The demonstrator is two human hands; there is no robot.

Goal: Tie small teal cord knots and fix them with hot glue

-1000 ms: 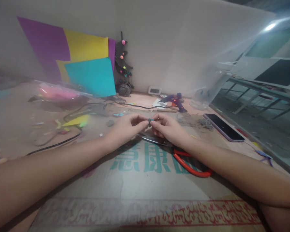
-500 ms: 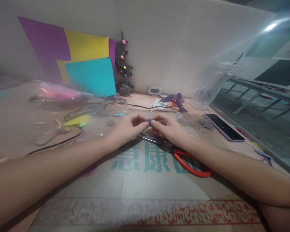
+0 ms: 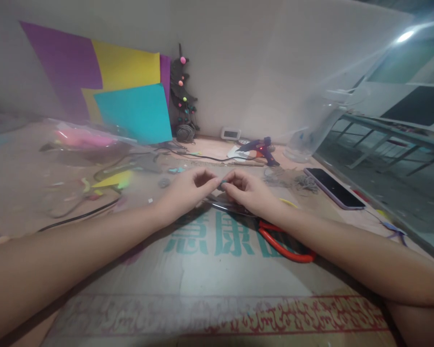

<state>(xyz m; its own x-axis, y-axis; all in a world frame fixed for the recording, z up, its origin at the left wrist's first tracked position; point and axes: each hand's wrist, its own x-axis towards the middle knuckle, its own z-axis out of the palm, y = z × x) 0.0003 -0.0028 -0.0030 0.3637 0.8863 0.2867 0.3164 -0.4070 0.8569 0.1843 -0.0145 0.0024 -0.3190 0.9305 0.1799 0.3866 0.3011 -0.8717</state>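
A small dark teal piece (image 3: 221, 185) is pinched between the fingertips of both hands, above the middle of the printed cardboard. My left hand (image 3: 195, 189) comes to it from the left, thumb and forefinger closed at its edge. From the right, my right hand (image 3: 246, 191) grips it with thumb and forefinger, the other fingers curled. Red-handled scissors (image 3: 287, 251) lie just below, their blades partly under my hands. The piece is mostly covered by fingertips, so its shape is unclear.
Behind the hands lie a glue gun (image 3: 260, 147) and a small white display (image 3: 230, 133). A phone (image 3: 334, 188) and grey twine (image 3: 305, 183) are on the right. Yellow paper (image 3: 112, 180) and a black cable (image 3: 81, 215) lie left. A decorated dark tree (image 3: 183, 91) stands behind.
The small piece shows less between the fingertips, which have shifted slightly left. The whole view has moved a little. Both hands remain at the piece.
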